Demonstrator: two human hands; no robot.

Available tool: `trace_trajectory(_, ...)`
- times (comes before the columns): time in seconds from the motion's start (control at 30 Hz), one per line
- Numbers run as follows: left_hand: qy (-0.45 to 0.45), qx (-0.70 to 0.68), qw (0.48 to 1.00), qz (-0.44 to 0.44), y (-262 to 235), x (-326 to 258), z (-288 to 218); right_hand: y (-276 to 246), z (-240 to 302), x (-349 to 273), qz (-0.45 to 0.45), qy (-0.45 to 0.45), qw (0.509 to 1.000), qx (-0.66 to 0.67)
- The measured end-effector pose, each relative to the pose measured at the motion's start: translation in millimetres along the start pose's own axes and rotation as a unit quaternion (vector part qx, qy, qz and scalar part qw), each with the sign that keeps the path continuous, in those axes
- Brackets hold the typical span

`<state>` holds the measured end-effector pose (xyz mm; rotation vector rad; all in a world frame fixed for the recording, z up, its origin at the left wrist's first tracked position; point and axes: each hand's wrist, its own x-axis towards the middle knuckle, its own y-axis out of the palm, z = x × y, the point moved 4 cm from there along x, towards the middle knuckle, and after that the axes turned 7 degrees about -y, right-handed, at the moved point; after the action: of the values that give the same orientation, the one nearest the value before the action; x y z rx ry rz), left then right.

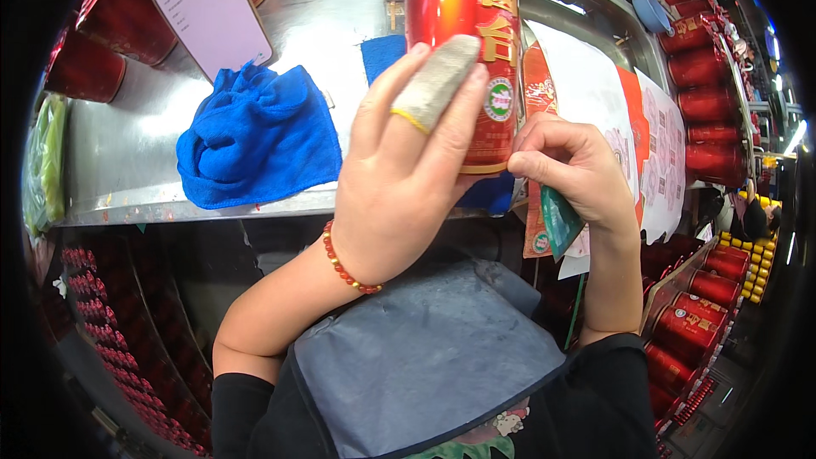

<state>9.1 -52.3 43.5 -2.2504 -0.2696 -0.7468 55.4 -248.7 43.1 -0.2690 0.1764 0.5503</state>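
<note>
Red can gripped by left hand, right hand at base.

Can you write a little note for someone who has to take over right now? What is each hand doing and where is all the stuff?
Left hand: wrapped around the red can, held up over the metal table; one finger wears a grey cover.
Right hand: pinching at the can's lower edge, a green packet tucked in its palm.
Nearby: blue cloth and phone on the table, label sheets to the right, more red cans in a row far right.
Done: can is in hand.
Left: cannot tell from here.
</note>
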Motion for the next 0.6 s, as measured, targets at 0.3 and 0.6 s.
trace_trajectory(0.3,-0.072,-0.099,0.992,0.02,0,-17,23,-3,-4,-1,0.003,0.009,1.0,0.008)
trace_trajectory(0.6,-0.146,-0.192,0.966,0.092,-5,-16,28,-6,11,-6,0.031,-0.025,0.999,0.02)
